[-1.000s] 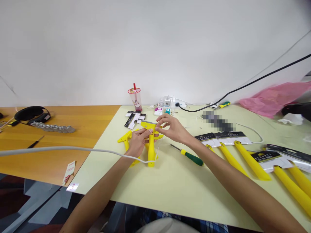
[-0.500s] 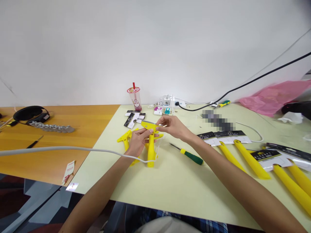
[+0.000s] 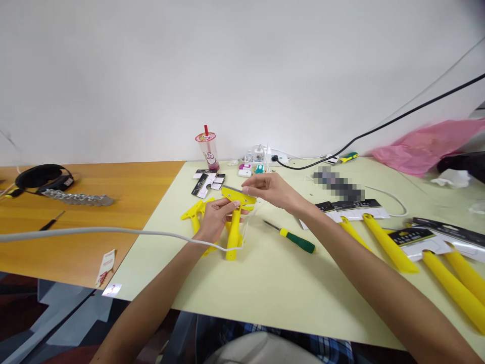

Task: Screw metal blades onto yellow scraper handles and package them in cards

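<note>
My left hand (image 3: 216, 218) is wrapped round the neck of a yellow scraper (image 3: 234, 235), just below its wide head, thumb on the front. The scraper stands tilted above the table with its head up, showing small screws and a grey blade along the top edge. At the right end of that edge, my right hand (image 3: 267, 189) has its thumb and fingers pinched together; what lies between them is hidden. Other yellow scrapers (image 3: 195, 215) lie behind and beside my left hand. A screwdriver (image 3: 297, 241) with a green and yellow handle rests below my right wrist.
A white cable (image 3: 151, 233) crosses in front of my left forearm. Packaged yellow scrapers (image 3: 390, 242) lie at right. Farther back are black-and-white cards (image 3: 204, 185), a drink cup (image 3: 209, 152), a power strip (image 3: 280, 158) and a pink bag (image 3: 420, 146).
My right fingers have shifted slightly up and back along the scraper's head, uncovering its right end and a second screw. My left hand keeps its hold. The view has moved slightly.
</note>
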The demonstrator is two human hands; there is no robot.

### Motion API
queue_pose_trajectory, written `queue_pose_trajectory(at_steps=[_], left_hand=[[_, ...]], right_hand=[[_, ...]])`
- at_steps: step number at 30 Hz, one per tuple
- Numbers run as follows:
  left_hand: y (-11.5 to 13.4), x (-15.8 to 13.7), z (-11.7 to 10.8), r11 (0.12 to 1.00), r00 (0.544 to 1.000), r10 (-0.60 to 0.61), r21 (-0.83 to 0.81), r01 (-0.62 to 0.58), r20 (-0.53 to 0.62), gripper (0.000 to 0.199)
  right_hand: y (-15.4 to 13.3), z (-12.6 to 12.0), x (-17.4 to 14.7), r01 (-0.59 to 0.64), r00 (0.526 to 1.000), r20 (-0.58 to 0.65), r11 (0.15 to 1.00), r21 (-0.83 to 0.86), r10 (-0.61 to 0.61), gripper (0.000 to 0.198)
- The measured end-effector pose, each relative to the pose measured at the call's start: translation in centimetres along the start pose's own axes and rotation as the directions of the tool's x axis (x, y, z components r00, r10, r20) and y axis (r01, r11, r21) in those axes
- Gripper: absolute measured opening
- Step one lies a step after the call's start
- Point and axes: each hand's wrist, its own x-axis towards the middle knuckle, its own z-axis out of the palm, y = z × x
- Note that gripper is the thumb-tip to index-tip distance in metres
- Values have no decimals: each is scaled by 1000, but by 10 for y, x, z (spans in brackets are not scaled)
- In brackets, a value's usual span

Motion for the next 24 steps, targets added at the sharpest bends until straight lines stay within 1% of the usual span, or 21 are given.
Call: queue_pose_trajectory(at_steps=[2,4,7,11,18,20,22,24], left_hand=[[0,-1,2,1000,1000,4,10,-4,13,42],[1,-2,4,1000,1000,6,20,-6,14,49],[2,-4,5,999,1000,22,34,-22,-3,59],[1,-5,6,996,998,65,57,-64,-12,61],[-3,-4,10,993,993,109,57,-107,-40,74],[-6,-4,10,985,987,156,79,-152,-49,74],[-9,-4,9,963,969,242,134,-233,-57,75],[-12,-6,7,905,933,358,264,-334,-46,76]], right_hand=[[-1,0,-1,10,999,34,1000,-16,-10,35],[-2,0,-2,3,999,42,1000,-19,-2,31],[-1,1,-2,-23,999,26,1000,-16,24,26],[3,1,1,-52,999,-7,999,7,52,27],[10,1,4,-44,998,-43,998,44,46,27],[12,1,5,-60,996,-60,997,52,63,28],[13,2,6,-81,993,-83,995,64,87,29],[14,2,6,-96,988,-111,993,74,104,31]])
